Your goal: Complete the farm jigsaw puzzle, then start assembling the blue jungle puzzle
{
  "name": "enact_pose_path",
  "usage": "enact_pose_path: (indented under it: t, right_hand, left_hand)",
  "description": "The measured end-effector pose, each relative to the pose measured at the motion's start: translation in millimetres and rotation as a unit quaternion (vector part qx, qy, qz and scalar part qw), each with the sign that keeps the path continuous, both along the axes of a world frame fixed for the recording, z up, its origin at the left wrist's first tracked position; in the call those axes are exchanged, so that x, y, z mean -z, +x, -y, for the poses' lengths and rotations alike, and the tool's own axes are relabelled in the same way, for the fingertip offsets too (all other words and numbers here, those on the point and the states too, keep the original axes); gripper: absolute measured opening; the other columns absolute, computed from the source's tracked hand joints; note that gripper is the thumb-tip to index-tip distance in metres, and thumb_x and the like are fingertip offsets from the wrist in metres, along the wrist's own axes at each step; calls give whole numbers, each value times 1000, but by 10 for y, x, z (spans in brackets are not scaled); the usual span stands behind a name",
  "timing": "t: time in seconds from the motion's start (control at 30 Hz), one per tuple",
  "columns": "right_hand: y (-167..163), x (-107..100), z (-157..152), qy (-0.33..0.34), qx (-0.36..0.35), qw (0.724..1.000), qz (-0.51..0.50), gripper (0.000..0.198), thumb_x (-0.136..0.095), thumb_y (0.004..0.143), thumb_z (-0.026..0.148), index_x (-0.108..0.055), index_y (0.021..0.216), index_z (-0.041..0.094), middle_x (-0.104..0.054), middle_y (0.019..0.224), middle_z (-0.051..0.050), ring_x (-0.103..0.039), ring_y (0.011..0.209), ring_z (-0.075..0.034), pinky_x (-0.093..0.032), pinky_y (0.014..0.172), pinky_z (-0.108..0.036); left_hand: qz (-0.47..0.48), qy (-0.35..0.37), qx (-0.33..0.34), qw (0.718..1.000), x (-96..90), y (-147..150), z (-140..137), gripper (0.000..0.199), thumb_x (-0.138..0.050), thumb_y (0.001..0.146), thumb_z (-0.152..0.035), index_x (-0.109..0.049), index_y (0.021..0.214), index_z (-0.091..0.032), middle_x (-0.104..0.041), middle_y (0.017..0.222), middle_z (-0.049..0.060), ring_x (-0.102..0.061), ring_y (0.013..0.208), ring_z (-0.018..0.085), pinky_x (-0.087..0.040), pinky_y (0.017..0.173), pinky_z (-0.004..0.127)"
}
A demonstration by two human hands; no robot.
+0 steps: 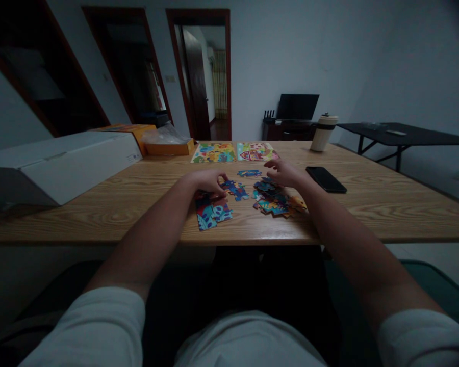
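Note:
My left hand (208, 182) rests on a partly joined jigsaw puzzle (208, 216), its thumb and forefinger curled around the edge of a blue puzzle piece (234, 188). Dark reds, blues and pale leaf shapes show on the joined part; some of it is hidden under the hand. My right hand (283, 174) hovers at the far side of a heap of loose puzzle pieces (273, 199), fingers apart and nothing visible in them. A small strip of blue puzzle pieces (249, 174) lies on the table between the hands.
Two colourful picture sheets (214, 152) lie at the table's back edge. At left are a long white box (84, 158) and an orange tray (170, 148) holding clear plastic. A black phone (326, 179) and a cream tumbler (324, 133) are on the right of the wooden table (398, 214).

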State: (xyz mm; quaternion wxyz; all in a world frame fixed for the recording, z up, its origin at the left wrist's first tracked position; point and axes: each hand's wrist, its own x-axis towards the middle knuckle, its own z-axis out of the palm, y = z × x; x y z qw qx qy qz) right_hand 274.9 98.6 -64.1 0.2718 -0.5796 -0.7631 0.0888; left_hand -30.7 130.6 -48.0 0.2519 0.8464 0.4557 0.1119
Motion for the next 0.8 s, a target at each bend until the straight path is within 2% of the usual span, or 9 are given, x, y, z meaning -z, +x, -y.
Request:
enact_pose_path:
  t: [0.27, 0.43, 0.53, 0.63, 0.7, 0.8]
  right_hand:
    - [3, 31, -22, 28, -17, 999, -15, 41, -62, 80, 26, -67, 119, 13, -66, 117, -17, -63, 102, -30, -50, 87, -43]
    - [-130, -84, 139, 58, -45, 997, -10, 39, -63, 83, 29, -67, 118, 13, -66, 116, -17, -63, 102, -29, -50, 88, -43]
    - [-411, -201, 407, 84, -117, 989, 28, 39, -59, 88, 38, -67, 119, 16, -66, 119, -14, -61, 109, -27, -47, 95, -41]
    - [-795, -234, 765, 81, -236, 964, 95, 47, -55, 90, 51, -64, 124, 20, -65, 123, -12, -60, 113, -27, -46, 97, -40]
    - [-1026, -173, 991, 95, -310, 936, 136, 58, -55, 88, 58, -59, 132, 20, -58, 136, -12, -53, 124, -28, -39, 105, -42]
    - [-1232, -9, 1222, 99, -323, 926, 169, 85, -53, 83, 70, -47, 142, 10, -45, 147, -20, -39, 137, -34, -33, 111, -46]
  left_hand:
    - [-80, -105, 28, 991, -181, -36, 130, 73, -85, 48, -35, -63, 116, -22, -70, 65, 0, -65, 66, 22, -43, 57, 27]
    - [-101, -70, 13, 992, -153, 5, 112, 72, -86, 47, -39, -65, 114, -23, -72, 76, 2, -65, 69, 21, -43, 58, 27]
    - [-150, -49, 36, 987, -177, 29, 105, 71, -82, 56, -46, -62, 120, -24, -73, 92, 3, -66, 80, 20, -44, 65, 26]
    - [-164, -29, 59, 984, -219, 26, 101, 63, -73, 69, -51, -59, 124, -24, -72, 106, 4, -65, 91, 20, -45, 71, 24]
    - [-166, -4, 42, 985, -232, -1, 84, 56, -68, 75, -47, -59, 125, -22, -71, 110, 5, -64, 93, 20, -45, 72, 24]
    - [-212, 34, -25, 976, -225, -76, 30, 53, -65, 78, -41, -60, 124, -16, -70, 110, 10, -64, 91, 21, -45, 71, 25]
